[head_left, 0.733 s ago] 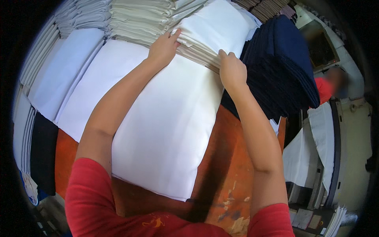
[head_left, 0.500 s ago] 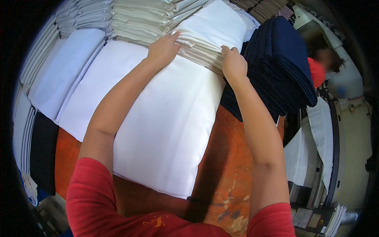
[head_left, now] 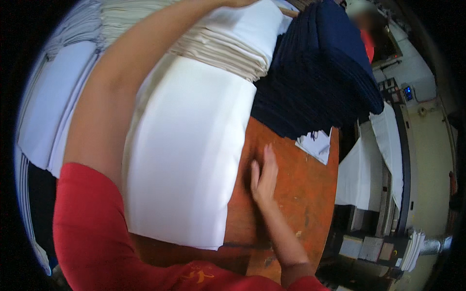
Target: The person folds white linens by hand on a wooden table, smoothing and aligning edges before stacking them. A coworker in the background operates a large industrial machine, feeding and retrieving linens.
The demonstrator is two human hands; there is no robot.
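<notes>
Here, I see the right hand's [head_left: 264, 186] empty fingers [head_left: 269, 160] held together, thumb apart; the left hand's [head_left: 240, 2], cropped by the pale stack [head_left: 223, 46], I can't tell. White cloth [head_left: 187, 155] lies flat on the bench [head_left: 306, 194], likely keeping it smooth.

the orange-brown table [head_left: 301, 194] on my feed has a scuffed top. on it i make out a folded white cloth [head_left: 187, 150], a navy cloth stack [head_left: 315, 72] to its right, and a white sheet [head_left: 318, 149] at that stack's near edge.
</notes>
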